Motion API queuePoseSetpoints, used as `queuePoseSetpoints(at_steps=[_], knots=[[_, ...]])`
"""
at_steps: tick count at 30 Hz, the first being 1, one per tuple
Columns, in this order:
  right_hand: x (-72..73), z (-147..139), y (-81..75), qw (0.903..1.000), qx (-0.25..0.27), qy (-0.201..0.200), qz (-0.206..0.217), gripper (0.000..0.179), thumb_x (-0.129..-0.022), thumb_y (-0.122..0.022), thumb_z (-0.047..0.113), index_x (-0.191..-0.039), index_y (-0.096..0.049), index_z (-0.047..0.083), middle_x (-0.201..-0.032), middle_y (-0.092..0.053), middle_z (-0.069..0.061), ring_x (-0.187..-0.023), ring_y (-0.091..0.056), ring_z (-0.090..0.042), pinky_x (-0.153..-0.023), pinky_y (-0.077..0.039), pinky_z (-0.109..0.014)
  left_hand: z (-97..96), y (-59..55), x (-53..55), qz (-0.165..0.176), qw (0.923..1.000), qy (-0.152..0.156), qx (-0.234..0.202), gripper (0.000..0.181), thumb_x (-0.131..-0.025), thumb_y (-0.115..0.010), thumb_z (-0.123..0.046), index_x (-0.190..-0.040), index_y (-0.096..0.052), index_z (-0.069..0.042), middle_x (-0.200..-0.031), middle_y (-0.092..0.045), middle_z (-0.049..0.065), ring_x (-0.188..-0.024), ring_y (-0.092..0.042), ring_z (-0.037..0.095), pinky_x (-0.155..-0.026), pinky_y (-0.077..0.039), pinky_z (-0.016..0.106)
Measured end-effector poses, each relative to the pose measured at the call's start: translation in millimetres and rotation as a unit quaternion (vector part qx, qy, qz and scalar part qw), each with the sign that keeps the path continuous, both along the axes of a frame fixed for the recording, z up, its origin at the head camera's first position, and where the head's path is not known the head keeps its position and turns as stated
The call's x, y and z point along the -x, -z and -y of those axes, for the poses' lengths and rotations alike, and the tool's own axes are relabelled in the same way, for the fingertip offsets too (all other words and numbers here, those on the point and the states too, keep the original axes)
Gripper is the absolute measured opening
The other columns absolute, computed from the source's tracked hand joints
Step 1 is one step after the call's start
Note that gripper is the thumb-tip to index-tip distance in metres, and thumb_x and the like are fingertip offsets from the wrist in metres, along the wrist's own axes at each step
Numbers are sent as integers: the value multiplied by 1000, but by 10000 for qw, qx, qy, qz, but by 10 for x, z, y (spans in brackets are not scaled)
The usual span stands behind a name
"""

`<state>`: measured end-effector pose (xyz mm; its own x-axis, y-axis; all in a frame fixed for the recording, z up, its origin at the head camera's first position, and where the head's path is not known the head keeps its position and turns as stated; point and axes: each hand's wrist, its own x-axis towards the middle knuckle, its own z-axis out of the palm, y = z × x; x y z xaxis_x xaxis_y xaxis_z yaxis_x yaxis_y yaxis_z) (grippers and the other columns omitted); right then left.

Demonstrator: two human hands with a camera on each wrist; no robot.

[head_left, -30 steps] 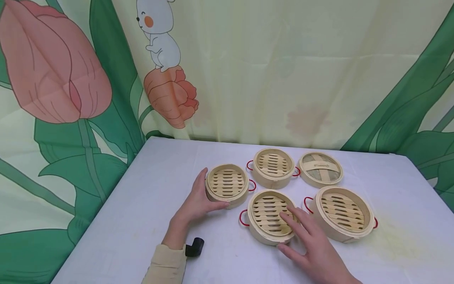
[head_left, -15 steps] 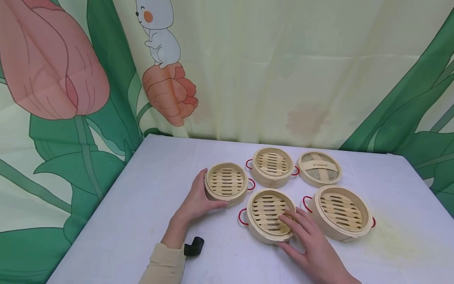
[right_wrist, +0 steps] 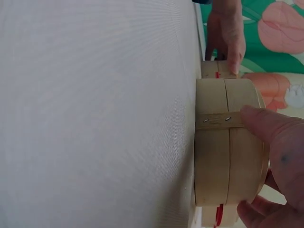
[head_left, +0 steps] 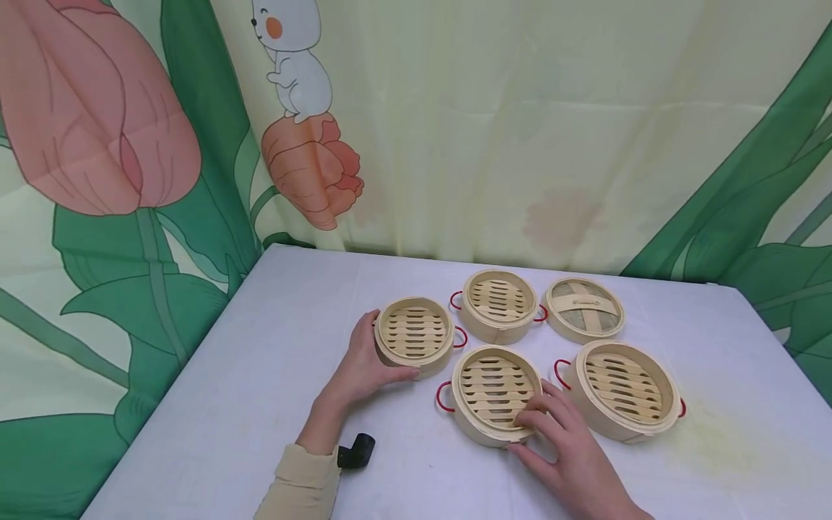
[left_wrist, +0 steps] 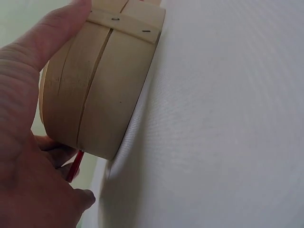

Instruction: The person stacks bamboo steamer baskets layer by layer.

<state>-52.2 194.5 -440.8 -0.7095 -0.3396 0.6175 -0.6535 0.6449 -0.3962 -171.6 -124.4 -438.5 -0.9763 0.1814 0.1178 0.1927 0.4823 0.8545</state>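
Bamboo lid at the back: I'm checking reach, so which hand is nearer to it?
Right. The right hand, gripping the front middle steamer, is in front of the lid; the left hand, gripping the leftmost steamer, is farther away, to the lid's left.

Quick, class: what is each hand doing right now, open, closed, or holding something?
Left hand: holding the leftmost steamer, thumb in front.
Right hand: holding the front middle steamer by its side.
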Motion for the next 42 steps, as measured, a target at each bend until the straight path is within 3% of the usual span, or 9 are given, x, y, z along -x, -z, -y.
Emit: queuePoseSetpoints(at_steps=[13, 22, 29, 36, 42], knots=[[-16, -1, -10, 9992, 396, -60, 93, 33, -97, -61, 53, -100, -68, 21, -110, -57, 4, -138, -39, -26, -118, -20, -30, 1, -2, -2, -75, 9999, 4, 77, 117, -62, -97, -32, -151, -28, -1, -148, -36, 17, -137, -35, 30, -114, -28, 48], [-5, 31, -100, 9981, 593, 63, 138, 38, -96, -62, 53, -100, -69, 16, -110, -57, -2, -143, -36, -25, -118, -21, -32, 4, -8, -11, -61, 10000, 28, 3, 118, -63, -97, -31, -152, -27, 0, -150, -34, 17, -138, -33, 29, -114, -28, 47], [169, 133, -276, 9931, 901, -197, -723, 35, -96, -66, 47, -96, -70, 12, -102, -59, -5, -126, -52, -30, -116, -27, -44, 7, -18, -11, -65, 10000, 22, 52, 117, -63, -97, -31, -152, -28, 1, -149, -36, 18, -137, -35, 30, -113, -29, 48], [290, 265, -434, 9937, 964, 2, -576, 39, -95, -65, 51, -96, -71, 12, -105, -59, -5, -132, -46, -38, -115, -30, -34, 4, -17, -9, -48, 10000, 9, -9, 117, -62, -97, -29, -152, -27, 1, -149, -36, 19, -137, -35, 31, -113, -29, 49], [445, 405, -523, 9944, 933, -72, -486, 40, -95, -64, 51, -98, -71, 12, -107, -59, -6, -131, -46, -43, -113, -31, -30, 5, -13, -8, -31, 9999, 25, -163, 116, -61, -98, -29, -152, -29, -3, -146, -39, 14, -135, -37, 28, -112, -29, 47]])
